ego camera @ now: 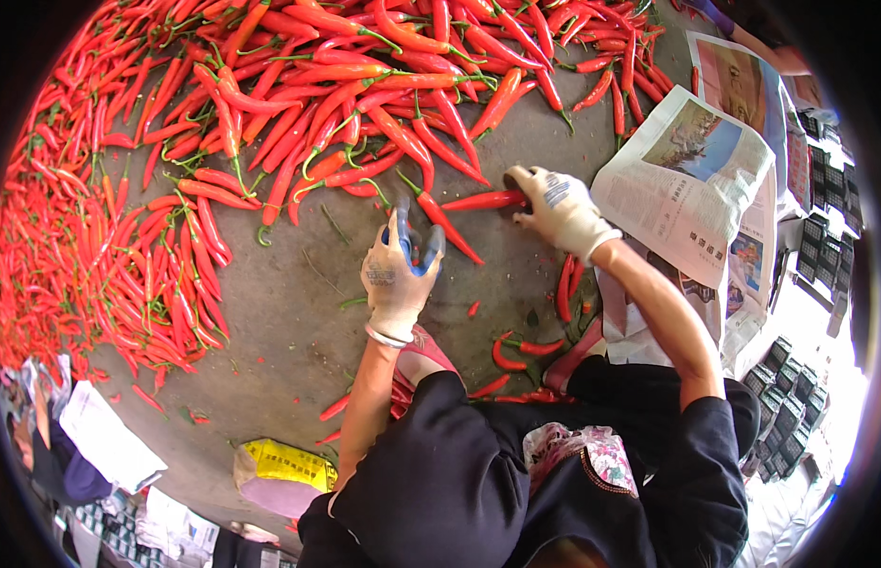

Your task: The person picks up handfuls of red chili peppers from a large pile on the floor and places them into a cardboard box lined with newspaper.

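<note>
Both hands wear pale knit work gloves, the left with blue-coated fingers. My left hand (403, 273) is low over the concrete floor (284, 305), its thumb and fingers apart and the fingertips slightly blurred. Just beyond them lies a long red chili pepper (444, 221) with a green stem. My right hand (561, 206) grips another red chili pepper (479, 201) by one end, which the fingers hide; its pointed tip faces left. A large heap of red chili peppers (327, 78) spreads ahead and to the left.
Newspaper sheets (685, 177) cover something at my right. Several loose peppers (511, 355) lie between my feet. A yellow and pink bag (284, 472) is at lower left. Dark crates (785, 412) stand at far right. Another person's arm (767, 53) shows at upper right.
</note>
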A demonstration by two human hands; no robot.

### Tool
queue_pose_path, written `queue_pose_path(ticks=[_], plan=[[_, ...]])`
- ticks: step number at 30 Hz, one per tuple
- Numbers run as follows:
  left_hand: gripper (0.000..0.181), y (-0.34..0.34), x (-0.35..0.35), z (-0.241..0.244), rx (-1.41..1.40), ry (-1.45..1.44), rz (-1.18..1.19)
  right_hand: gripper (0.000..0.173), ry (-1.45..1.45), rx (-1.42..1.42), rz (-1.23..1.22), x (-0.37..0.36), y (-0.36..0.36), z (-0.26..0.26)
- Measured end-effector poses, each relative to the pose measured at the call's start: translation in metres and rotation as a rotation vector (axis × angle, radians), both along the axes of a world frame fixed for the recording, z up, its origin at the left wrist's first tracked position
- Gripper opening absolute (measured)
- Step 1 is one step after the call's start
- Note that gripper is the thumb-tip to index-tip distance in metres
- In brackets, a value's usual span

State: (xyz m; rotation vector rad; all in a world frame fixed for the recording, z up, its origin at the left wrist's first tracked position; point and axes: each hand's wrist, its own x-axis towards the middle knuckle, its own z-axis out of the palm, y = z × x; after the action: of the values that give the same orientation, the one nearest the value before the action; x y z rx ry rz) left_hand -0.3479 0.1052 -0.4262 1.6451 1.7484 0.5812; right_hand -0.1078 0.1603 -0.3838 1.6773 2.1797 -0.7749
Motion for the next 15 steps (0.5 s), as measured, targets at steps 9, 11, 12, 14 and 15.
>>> queue_pose_path(ticks=[9,11,12,14,15], plan=[[0.076,0.006,0.027,-0.006,-0.021,0.406,-0.143,0.044,-0.222,0.091,-0.193,0.071,0.019,0.046],[0.08,0.009,0.021,-0.002,-0.067,0.24,-0.109,0.043,0.07,-0.009,-0.22,0.064,0.015,0.041],[0.081,0.007,0.011,-0.005,-0.015,0.125,-0.076,0.044,0.156,-0.021,-0.174,0.05,0.01,0.04],[0.075,0.006,-0.003,0.003,-0.189,-0.238,0.026,0.045,0.297,0.051,-0.043,0.019,-0.012,0.028],[0.068,0.003,-0.008,0.005,-0.315,-0.468,0.101,0.046,0.373,-0.024,0.005,0.01,-0.021,0.026]])
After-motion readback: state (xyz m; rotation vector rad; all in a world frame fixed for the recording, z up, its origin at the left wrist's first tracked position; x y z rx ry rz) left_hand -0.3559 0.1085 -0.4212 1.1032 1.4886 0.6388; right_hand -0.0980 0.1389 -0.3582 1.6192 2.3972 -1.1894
